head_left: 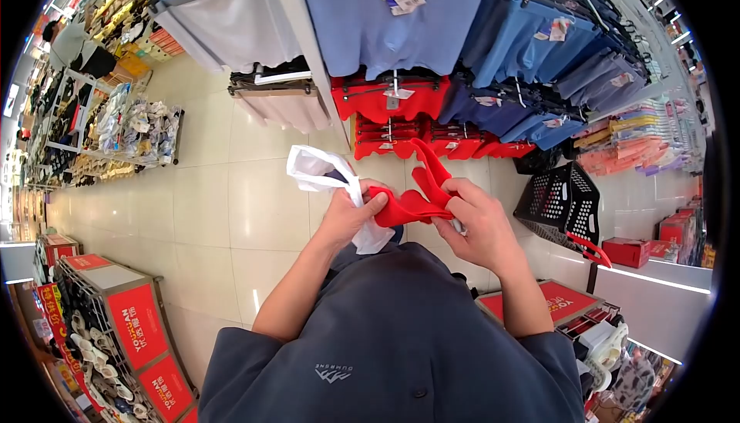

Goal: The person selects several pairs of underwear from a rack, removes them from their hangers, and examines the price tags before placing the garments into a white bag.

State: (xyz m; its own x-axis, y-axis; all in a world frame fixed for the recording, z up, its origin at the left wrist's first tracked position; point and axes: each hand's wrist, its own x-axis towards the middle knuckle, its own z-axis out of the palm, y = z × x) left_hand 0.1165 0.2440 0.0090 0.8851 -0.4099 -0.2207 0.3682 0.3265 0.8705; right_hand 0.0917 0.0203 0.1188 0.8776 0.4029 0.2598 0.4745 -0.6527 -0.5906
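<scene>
In front of my torso, a folded red garment (pixel 408 206) is stretched between my two hands; its exact kind is hard to tell. My left hand (pixel 348 211) is closed, with thumb and fingers pinching the garment's left end. A limp white piece (pixel 312 162), thin cloth or plastic, loops over the same hand and hangs below it. My right hand (pixel 479 223) is closed on the other end, its fingers bunched around the red cloth. One red strip sticks up above the right fingers.
Ahead, blue shorts (pixel 389 18) and red garments (pixel 393 99) hang on racks. A black perforated basket (pixel 559 203) with a red handle stands to the right. Shoe displays with red signs (pixel 142 327) stand at lower left, and a wire rack (pixel 142 126) of packaged goods is farther left.
</scene>
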